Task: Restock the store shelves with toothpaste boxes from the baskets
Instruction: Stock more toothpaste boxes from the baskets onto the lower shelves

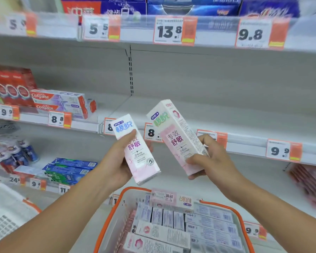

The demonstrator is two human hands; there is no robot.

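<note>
Left hand (pixel 115 161) grips one pink toothpaste box (pixel 136 148); right hand (pixel 211 157) grips a second toothpaste box (pixel 177 136), both tilted above the orange-rimmed basket (pixel 232 210) of remaining stock. Bare middle shelf (pixel 217 114) lies just behind the basket. Risk: both grips sit at the boxes' lower ends, so either box could tip or slip during placement.

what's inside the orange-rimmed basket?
The basket holds toothpaste boxes lying flat in rows, with one pink box lying across the top. Anything beneath that top layer is covered, and the basket's near end is out of frame.
</note>
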